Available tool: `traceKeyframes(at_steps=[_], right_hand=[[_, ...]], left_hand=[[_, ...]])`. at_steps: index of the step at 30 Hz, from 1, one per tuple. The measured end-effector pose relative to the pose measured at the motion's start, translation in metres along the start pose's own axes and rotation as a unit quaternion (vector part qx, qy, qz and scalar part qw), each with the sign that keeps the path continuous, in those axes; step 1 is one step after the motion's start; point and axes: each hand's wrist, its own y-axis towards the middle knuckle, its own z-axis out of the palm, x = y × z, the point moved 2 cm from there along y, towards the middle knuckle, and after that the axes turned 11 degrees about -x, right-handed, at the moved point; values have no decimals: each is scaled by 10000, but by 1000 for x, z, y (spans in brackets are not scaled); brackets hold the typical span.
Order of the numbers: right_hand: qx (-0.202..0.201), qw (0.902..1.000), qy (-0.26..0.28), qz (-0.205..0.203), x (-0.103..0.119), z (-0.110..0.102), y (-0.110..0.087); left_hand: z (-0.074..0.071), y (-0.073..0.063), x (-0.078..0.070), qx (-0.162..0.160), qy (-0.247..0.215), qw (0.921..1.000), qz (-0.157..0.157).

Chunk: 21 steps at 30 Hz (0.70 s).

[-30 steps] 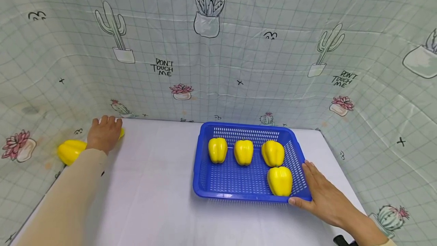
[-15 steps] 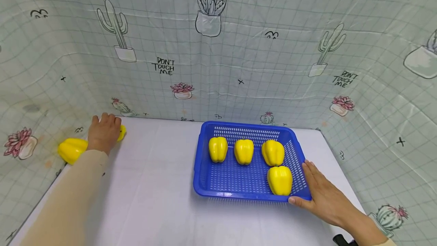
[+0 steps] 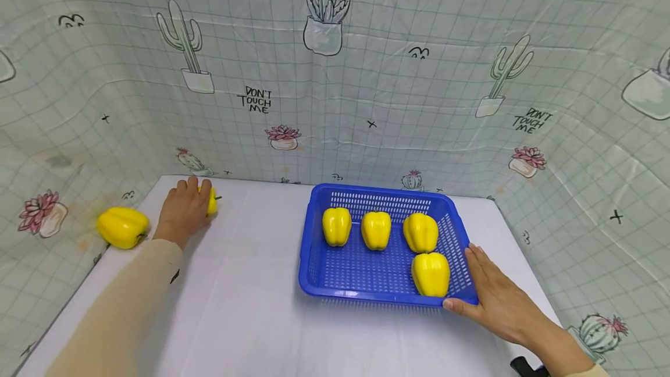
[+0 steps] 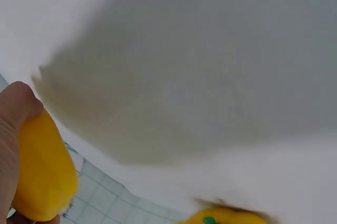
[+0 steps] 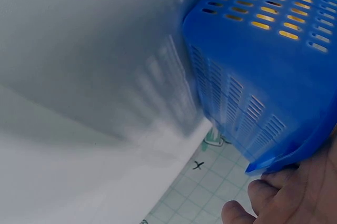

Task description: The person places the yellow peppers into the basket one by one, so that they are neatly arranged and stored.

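Observation:
In the head view my left hand (image 3: 185, 207) grips a yellow bell pepper (image 3: 211, 201) near the back left of the table, its dark stem pointing right. The left wrist view shows the thumb on the held pepper (image 4: 47, 166). Another yellow bell pepper (image 3: 123, 227) lies on its side to the left of that hand. My right hand (image 3: 499, 298) rests on the front right corner of a blue plastic basket (image 3: 356, 294), fingers straight along the right rim and thumb at the front rim. Inside are several yellow bell peppers (image 3: 337, 227), three in a back row, one at front right.
A white-covered table (image 3: 251, 284) carries everything. A grid-patterned curtain (image 3: 335, 92) with printed cacti closes off the back and both sides. A black object (image 3: 523, 367) shows at the bottom edge, beside the right wrist.
My left hand has moved right with the bell pepper, away from the one left lying, and more of both peppers shows. The right hand stays on the basket corner.

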Motion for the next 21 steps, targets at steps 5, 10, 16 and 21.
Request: traceKeyframes(at_steps=[5, 10, 16, 21], right_hand=[[-22, 10000, 35, -1, 0, -1, 0], [-42, 10000, 31, -43, -1, 0, 0], [9, 10000, 41, 15, -1, 1, 1], [31, 10000, 58, 16, -2, 1, 1]], left_hand=[[-1, 1, -26, -333, -145, 9993, -62], [-7, 1, -54, -453, -225, 9987, -53], [-17, -1, -86, -255, -475, 9985, -82], [-21, -5, -108, -13, -676, 9975, -200]])
